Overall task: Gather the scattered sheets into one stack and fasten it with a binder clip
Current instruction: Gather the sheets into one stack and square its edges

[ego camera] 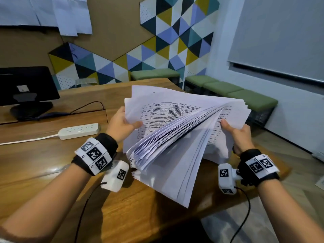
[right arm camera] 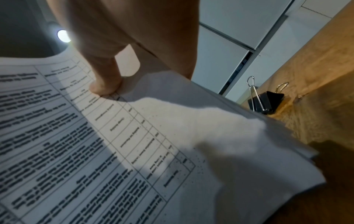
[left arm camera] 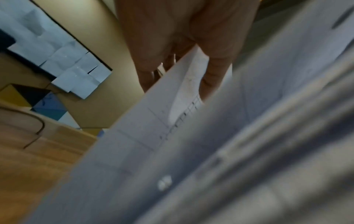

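Note:
A thick, uneven stack of white printed sheets (ego camera: 168,135) is held up above the wooden table (ego camera: 52,163), its pages fanning out and sagging toward me. My left hand (ego camera: 122,122) grips the stack's left edge, thumb on top (left arm camera: 212,78). My right hand (ego camera: 236,132) grips the right edge, its thumb pressed on a printed table (right arm camera: 104,87). A black binder clip (right arm camera: 265,101) with silver handles lies on the table beyond the sheets' right edge, seen only in the right wrist view.
A white power strip (ego camera: 78,131) lies left of my left hand. A black monitor (ego camera: 26,88) stands at the far left with its cable (ego camera: 87,106). Green benches (ego camera: 228,90) line the wall behind the table.

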Motion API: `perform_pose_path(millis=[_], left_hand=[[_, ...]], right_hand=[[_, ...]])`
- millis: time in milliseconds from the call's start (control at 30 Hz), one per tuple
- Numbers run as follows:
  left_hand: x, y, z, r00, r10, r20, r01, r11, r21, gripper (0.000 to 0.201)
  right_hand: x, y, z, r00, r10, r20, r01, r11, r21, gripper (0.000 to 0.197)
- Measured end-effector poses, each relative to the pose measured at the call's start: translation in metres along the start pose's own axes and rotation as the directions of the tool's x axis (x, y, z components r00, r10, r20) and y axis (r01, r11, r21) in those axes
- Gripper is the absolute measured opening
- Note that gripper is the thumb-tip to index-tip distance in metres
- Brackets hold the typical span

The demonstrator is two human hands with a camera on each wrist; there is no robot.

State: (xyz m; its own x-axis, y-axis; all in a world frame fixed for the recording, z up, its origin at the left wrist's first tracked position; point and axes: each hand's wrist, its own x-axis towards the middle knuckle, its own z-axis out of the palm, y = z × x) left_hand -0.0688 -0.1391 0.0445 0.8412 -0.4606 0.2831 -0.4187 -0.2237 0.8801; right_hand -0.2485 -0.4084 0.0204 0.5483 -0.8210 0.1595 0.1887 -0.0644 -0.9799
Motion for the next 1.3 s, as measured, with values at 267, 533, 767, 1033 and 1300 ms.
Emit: perform_pose_path(millis=[267,533,767,1033,1300], left_hand=[[-0.006,0.021,-0.020,0.941,0.303,0.152,-0.306,0.952,-0.001,0.065],[-0.015,0.011,-0.031,0.953,0.129,0.273,-0.113,0.991,-0.074,0.068],[-0.053,-0.001,-0.030,0.801,0.087,0.592,-0.185,0.977,0.108,0.101],[-0.060,-0.018,-0.006,0.834,0.088,0.545,-0.259,0.934,0.245,0.155],[-0.049,-0.015,-0.002,0.886,0.079,0.458,-0.109,0.993,0.040,0.148]], right_hand=[[-0.003,-0.002,0.001,1.000,0.003,-0.007,-0.003,1.000,-0.022,0.035],[0.002,-0.011,0.000,0.996,0.071,0.055,-0.068,0.996,-0.050,0.034],[0.008,-0.010,0.020,0.990,0.016,-0.138,-0.036,0.989,-0.145,0.033],[0.002,-0.020,0.034,0.989,-0.094,-0.114,0.065,0.969,-0.237,0.033],[-0.006,-0.038,0.031,0.971,-0.238,-0.032,0.223,0.941,-0.254,0.030]])
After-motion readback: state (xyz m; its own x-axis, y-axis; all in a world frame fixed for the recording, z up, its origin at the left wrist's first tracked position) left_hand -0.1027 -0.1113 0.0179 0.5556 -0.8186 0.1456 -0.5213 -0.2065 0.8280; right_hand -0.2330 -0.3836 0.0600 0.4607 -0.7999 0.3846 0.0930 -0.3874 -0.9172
